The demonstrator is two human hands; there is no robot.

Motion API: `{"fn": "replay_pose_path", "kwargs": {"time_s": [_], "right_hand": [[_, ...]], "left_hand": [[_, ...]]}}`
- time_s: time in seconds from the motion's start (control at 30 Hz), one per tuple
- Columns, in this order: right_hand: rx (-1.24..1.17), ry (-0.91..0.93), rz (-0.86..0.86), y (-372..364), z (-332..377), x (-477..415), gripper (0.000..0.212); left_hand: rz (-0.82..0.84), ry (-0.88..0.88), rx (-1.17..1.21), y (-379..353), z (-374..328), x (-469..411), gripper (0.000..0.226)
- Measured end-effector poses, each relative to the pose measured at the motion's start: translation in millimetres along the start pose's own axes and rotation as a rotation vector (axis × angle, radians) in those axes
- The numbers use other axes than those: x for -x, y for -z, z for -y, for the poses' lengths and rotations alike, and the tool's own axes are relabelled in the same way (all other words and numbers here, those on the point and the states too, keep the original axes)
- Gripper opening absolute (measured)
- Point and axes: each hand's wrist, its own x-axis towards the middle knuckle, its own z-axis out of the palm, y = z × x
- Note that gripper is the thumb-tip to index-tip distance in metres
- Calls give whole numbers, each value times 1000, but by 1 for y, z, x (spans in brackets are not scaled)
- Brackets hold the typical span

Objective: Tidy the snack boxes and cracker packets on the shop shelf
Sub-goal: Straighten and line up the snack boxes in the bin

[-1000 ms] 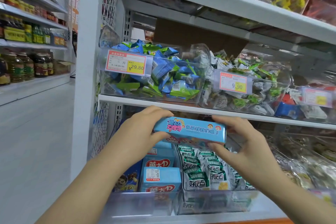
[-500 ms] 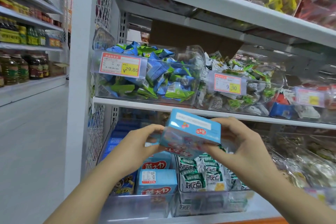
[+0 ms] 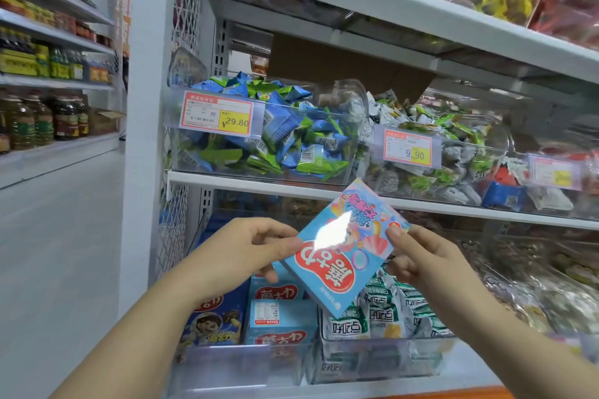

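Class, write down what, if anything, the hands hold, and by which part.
A tilted blue snack box, held by both hands: the left hand pinches its left edge, the right hand its right edge.

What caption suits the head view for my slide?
Left hand and right hand hold a blue snack box tilted before the shelf.

View: head-worn, wide-angle, looking forward and slightly down.
Facing: onto the shelf (image 3: 259,186) from near its left post, boards slanting off to the right.
Height: level with the middle board; underside of the top board showing, bottom bins (image 3: 372,361) seen from above.
Nearness: close, forearms rising from the bottom edge, left hand (image 3: 246,246) and right hand (image 3: 421,257) pinching the box (image 3: 340,266) dead centre.
Left margin: floor (image 3: 58,236) and far shelves (image 3: 55,42) receding.
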Motion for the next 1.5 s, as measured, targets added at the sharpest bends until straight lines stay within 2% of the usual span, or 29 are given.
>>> {"fn": "replay_pose_path", "kwargs": {"time_s": [0.1,0.13,0.23,0.27,0.37,0.47,0.5,0.57,0.67,0.7,0.77,0.87,1.0,1.13,1.23,1.3,1.33,1.4,1.43,1.5], "right_hand": [[-88,-39,74,0,4,3,37],[-128,-44,113,1,6,4,43],[-225,-30,210,4,15,5,76],[-249,-38,230,5,18,5,76],[-241,-56,268,5,22,9,56],[-211,-66,260,2,14,13,32],[-214,-69,264,1,12,14,31],[-194,-89,269,2,7,14,50],[-193,-172,262,5,4,15,79],[-200,-194,272,5,4,16,83],[-190,-209,269,5,4,17,70],[-148,-231,268,6,5,14,62],[-102,-241,292,6,13,15,41],[-347,-389,239,5,11,14,43],[-477,-514,212,9,9,12,44],[-494,-535,259,14,4,14,41],[-463,-530,273,15,3,12,41],[-255,-471,257,19,0,8,43],[-167,-387,242,17,8,8,43],[-7,-151,100,46,-6,9,33]], "left_hand": [[-2,16,59,1,1,0,21],[-7,18,74,1,1,0,23],[-17,2,114,2,1,0,29],[-23,-7,122,2,1,1,30],[-71,-11,211,3,0,1,35],[-96,15,201,2,0,0,17],[-93,31,183,2,1,0,11],[-72,62,183,3,5,-1,16],[-12,123,245,7,10,1,51],[14,142,235,8,11,1,61],[48,163,206,9,11,2,64],[53,175,241,8,10,1,48],[26,217,252,3,9,-1,38],[59,106,287,0,6,1,49],[52,7,159,-3,0,2,54],[24,-32,99,-4,-1,2,47],[5,-50,58,-5,-1,2,41],[-31,-83,-36,-5,0,1,33],[-48,-101,-60,-6,-1,1,31],[-85,-137,-67,-6,-4,1,31]]}}
